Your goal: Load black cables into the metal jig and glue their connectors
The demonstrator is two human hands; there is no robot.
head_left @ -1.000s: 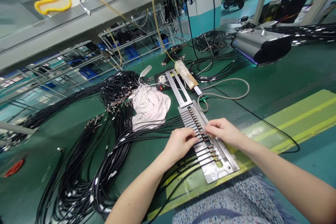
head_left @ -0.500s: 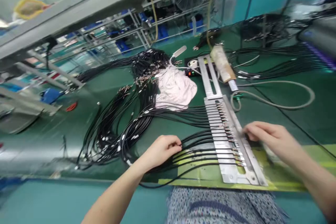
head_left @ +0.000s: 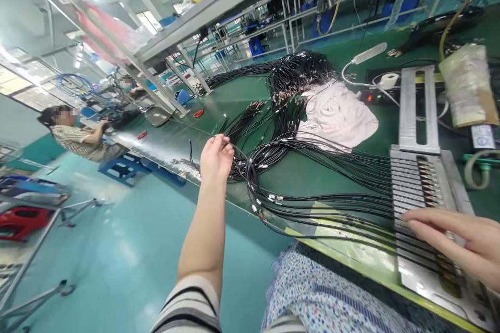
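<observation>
My left hand is raised near the table's front edge, fingers curled around a black cable that runs out on both sides of it. Beside it lies a looped bundle of black cables with white tags. From this bundle, cables stretch right into the slots of a metal fixture. Metal cable ends line up in the fixture. My right hand lies over the fixture with fingers stretched out, fingertips at the slotted cables. It covers some cable ends.
A pale pink cloth and a heap of black cables lie behind. A wrapped tool stands at the right. Another person sits farther along the table. A metal shelf beam crosses above.
The view has swung left. My left hand has moved from the cables beside the fixture to the far side of the bundle. My right hand has come onto the fixture.
</observation>
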